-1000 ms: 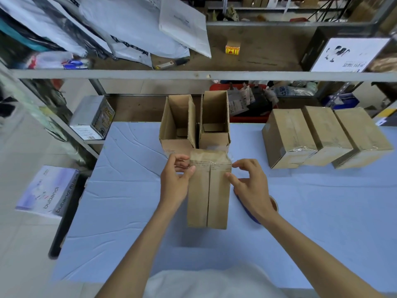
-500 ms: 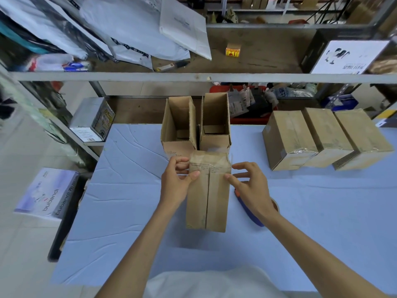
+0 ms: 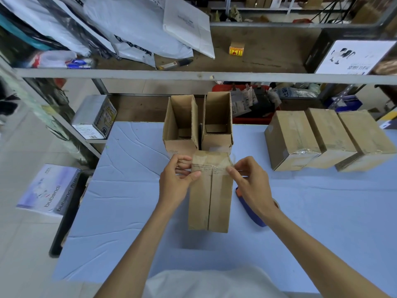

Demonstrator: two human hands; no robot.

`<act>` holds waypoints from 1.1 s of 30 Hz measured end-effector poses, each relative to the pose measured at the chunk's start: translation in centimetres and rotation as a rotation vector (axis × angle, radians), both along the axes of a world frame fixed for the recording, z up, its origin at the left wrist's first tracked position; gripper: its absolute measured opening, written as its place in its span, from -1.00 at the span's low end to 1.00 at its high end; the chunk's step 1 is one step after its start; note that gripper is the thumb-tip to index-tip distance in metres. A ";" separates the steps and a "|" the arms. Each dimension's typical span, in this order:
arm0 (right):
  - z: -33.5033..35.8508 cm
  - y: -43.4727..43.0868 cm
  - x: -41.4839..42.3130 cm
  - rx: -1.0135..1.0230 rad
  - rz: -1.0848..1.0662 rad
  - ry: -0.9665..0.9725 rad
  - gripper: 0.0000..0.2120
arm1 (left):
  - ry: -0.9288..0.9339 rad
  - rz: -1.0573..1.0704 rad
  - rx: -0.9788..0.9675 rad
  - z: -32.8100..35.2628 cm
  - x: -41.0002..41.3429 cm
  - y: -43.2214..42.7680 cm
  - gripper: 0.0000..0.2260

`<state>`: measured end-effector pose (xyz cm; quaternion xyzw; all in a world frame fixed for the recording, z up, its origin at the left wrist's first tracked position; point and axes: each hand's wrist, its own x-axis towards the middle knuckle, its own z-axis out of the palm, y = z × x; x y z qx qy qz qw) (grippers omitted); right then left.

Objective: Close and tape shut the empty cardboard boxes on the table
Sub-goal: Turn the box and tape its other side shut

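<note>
- My left grip (image 3: 178,177) is closed on the upper left edge of the box (image 3: 209,198). The thumb lies flat on the near face and the fingers are curled round the side, which braces the box so it cannot slide while I work on the tape.
- My right grip (image 3: 249,179) pinches the upper right corner of the same box between thumb and forefinger, where the clear tape (image 3: 211,162) folds over the edge. I judge that I am pressing the tape end down so it sticks.
- The box stands in the middle of the counter (image 3: 129,201), directly in front of me. Its flaps are shut and their seam runs toward me.
- The tape is hard to read. I cannot tell how far it runs along the seam.
- The blue tape dispenser (image 3: 249,211) lies on the counter just beside the box, under my right wrist, within easy reach for the next strip.
- Two open boxes (image 3: 181,125) stand just behind the one I am holding. They are unsealed and, I judge, next in line.
- Three taped boxes (image 3: 328,136) sit in a row, well apart, on the right of the counter, out of my way.
</note>
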<state>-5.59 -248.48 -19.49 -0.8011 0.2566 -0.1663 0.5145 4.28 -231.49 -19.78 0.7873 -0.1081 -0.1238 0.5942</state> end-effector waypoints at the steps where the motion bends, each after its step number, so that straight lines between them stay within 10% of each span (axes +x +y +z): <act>1: 0.0 -0.2 0.0 -0.033 0.031 0.016 -0.77 | -0.003 -0.005 -0.001 -0.1 0.0 0.0 -0.71; 8: 0.9 -1.0 0.3 -0.166 0.048 0.066 -0.80 | -0.037 -0.027 -0.004 0.1 0.9 -0.2 -0.95; 33: 2.4 0.3 0.7 0.181 0.085 0.111 -0.78 | 0.027 -0.078 0.114 0.5 0.0 0.0 -0.82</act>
